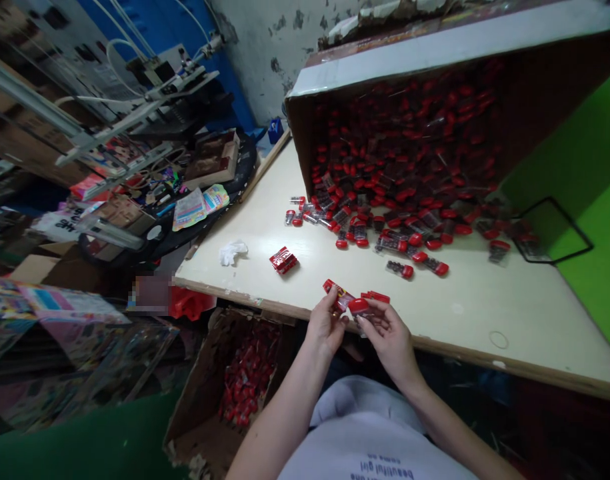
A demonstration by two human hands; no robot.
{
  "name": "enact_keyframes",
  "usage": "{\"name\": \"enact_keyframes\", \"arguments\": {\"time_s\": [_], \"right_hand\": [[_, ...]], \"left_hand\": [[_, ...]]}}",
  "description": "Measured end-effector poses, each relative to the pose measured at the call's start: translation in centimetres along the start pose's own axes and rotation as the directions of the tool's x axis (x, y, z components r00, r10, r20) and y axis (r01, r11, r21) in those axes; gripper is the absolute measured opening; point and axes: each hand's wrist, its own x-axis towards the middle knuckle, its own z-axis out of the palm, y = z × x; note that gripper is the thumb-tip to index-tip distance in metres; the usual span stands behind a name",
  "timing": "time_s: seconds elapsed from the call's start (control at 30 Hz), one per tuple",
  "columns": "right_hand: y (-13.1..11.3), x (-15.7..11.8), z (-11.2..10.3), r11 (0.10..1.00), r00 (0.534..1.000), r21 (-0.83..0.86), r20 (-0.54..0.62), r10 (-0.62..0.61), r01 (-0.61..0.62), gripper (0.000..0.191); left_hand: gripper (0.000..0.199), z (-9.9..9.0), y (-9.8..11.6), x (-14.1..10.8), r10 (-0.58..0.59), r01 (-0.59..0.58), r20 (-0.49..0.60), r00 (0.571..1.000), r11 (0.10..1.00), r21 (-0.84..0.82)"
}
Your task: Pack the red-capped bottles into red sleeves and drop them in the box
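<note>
Nearest is the person's pale grey shirt point(359, 433) with dark lettering. Just beyond it, above the table's near edge, the left hand point(327, 321) pinches a flat, glossy red printed packet point(337, 293) between thumb and fingers. Close beside it, the right hand point(389, 332) has its fingers closed around a small clear plastic container with a rounded red cap point(359, 307); whether container and packet touch I cannot tell. More flat red packets point(376, 297) show just past the right fingers, held or lying there, unclear which.

Below the table edge, to the left, a worn brown cardboard carton point(189, 407) holds a heap of red pieces point(245, 380). On the cream-coloured tabletop point(459, 307) lie a thin pale loop point(498, 340) at the right, a small stack of glossy red packets point(283, 260) and a crumpled white tissue point(233, 253) at the left. Farther back, loose red-capped containers point(399, 269) spill from a large cardboard box point(435, 50) lying open toward the person, beside a bright green panel point(589, 180). A peeling grey wall point(269, 53) stands behind.
</note>
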Motion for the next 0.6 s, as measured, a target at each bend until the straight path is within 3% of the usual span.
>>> {"name": "enact_keyframes", "arguments": {"time_s": [0.23,0.6], "right_hand": [[0.0,-0.2,0.6,0.997,0.998,0.065,0.048,0.037,-0.040,0.034],[0.3,0.1,0.4,0.997,0.998,0.058,0.042,0.055,-0.057,0.032]], "left_hand": [[0.030,0.6,-1.0,-0.8,0.155,-0.156,0.055,0.986,0.988,0.010],[0.030,-0.9,-1.0,-1.6,0.086,-0.128,0.197,0.977,0.969,0.213]]}}
